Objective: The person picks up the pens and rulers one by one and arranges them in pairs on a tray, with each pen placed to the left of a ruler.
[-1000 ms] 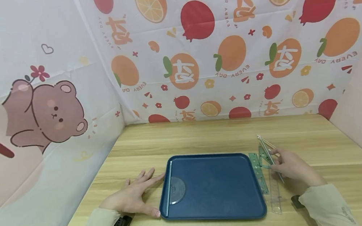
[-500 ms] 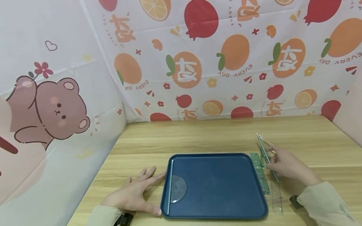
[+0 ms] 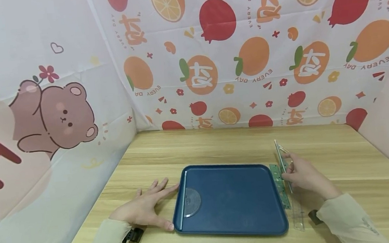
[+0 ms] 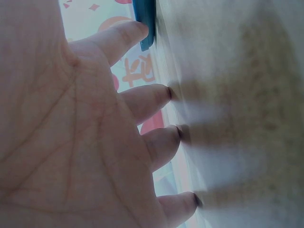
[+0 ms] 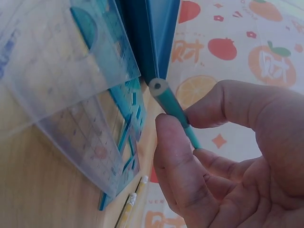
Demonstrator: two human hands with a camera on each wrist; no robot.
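Note:
My right hand (image 3: pixel 306 175) pinches a light green pencil (image 5: pixel 168 102) between thumb and fingers, right of the tray. Its blunt end with a dark core faces the right wrist camera; in the head view the pencil slants over the rulers. My left hand (image 3: pixel 146 210) lies with spread fingers at the left edge of the dark blue tray (image 3: pixel 237 199), thumb and index finger right at its rim. Along the tray's left side lies another pale green pencil (image 3: pixel 183 204), across a clear round-edged protractor (image 3: pixel 193 203).
Right of the tray lie a green ruler (image 3: pixel 285 200) with cut-outs and a clear ruler (image 3: pixel 298 217). Two yellow pencils (image 5: pixel 128 204) with white ends lie beyond them, partly behind my right hand. Patterned cloth (image 3: pixel 223 56) hangs behind the wooden table (image 3: pixel 210 139).
My right hand has moved slightly left and away from me with the green pencil, which now stands steeper in the head view. My left hand keeps its place at the tray.

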